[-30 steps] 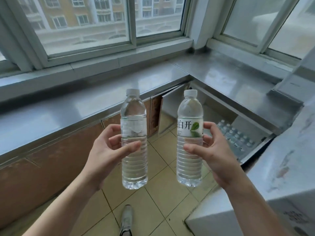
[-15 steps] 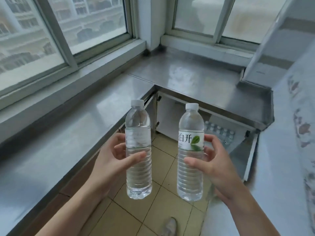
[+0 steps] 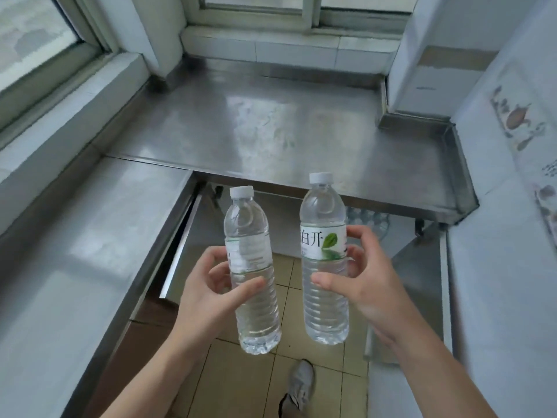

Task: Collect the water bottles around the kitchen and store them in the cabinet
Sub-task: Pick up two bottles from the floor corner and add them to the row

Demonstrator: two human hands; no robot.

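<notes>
- The stored bottles (image 3: 366, 218) under the bench (image 3: 271, 131) are half hidden by the held right bottle (image 3: 325, 267) and blurred.
- The shoe (image 3: 297, 387) is cut by the lower edge.
- Wall print (image 3: 518, 116) is unreadable.

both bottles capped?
Yes, the left-hand bottle and the right-hand bottle each carry a white cap on top.
</notes>
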